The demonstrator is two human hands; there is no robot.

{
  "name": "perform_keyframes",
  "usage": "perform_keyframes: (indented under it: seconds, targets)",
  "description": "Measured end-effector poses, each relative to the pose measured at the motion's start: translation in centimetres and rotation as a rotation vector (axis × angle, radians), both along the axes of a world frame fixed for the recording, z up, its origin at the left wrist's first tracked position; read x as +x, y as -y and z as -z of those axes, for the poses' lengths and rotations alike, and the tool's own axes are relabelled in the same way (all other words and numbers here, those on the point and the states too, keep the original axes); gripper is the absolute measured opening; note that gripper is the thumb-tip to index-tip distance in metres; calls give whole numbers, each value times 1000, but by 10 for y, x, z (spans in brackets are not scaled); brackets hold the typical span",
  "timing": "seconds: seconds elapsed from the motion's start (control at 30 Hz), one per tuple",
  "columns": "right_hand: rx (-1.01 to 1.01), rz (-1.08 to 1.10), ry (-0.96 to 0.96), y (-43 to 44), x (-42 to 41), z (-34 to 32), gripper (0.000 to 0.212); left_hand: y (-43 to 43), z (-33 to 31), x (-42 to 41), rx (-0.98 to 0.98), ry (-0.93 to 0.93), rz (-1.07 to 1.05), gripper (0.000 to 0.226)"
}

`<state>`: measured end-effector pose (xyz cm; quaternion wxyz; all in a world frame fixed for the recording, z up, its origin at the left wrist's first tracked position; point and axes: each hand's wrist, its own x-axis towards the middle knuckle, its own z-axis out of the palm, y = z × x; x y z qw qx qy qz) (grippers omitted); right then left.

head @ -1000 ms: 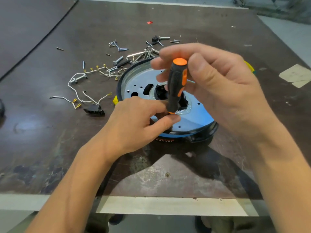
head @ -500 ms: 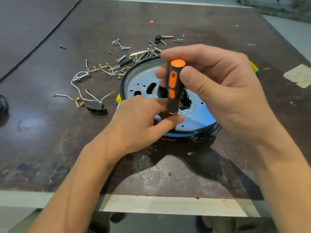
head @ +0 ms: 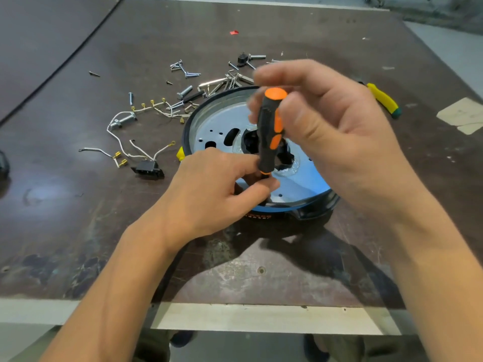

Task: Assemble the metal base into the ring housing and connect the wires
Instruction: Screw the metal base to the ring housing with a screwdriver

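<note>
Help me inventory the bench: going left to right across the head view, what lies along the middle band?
black connector with white wires → yellow piece → orange-black screwdriver → yellow-handled tool → paper scraps

I cannot make out the screwdriver's [head: 269, 131] tip: the left hand [head: 217, 189] pinches around it at the near edge of the metal base [head: 217, 126], so whatever it bears on is hidden from me. The right hand [head: 334, 131], gripping the handle, is blurred at the fingers [head: 274, 74] and covers the base's right side. Right of the base, a yellow-handled tool [head: 383, 99] shows only its handle end. The orange lettering [head: 257, 216] on the ring housing [head: 313, 207] below the base's near edge is too small to read. Far left of the base, a dark object [head: 3, 163] is cut off by the frame.
</note>
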<state>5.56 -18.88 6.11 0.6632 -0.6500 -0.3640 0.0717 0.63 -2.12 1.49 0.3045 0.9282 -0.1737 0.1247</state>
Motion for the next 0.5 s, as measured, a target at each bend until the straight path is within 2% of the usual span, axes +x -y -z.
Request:
perform_keyframes:
  seconds: [0.07,0.17,0.27,0.37,0.5]
  targets:
    - [0,-68,-29,3,1,0,30,0,-1,0,16,-3,0,11]
    - [-19,-80,17,1,-1,-2,25,0,-2,-2,26,-9,-2,12]
    - [-43,-7,97,-1,-1,-2,17,1,-2,-2,16,-18,-7,17]
    - [-84,98,180,-1,2,0,25,0,1,1,29,-18,-15,32]
    - [-64,-7,130,2,4,4,24,0,2,2,13,-20,-34,31]
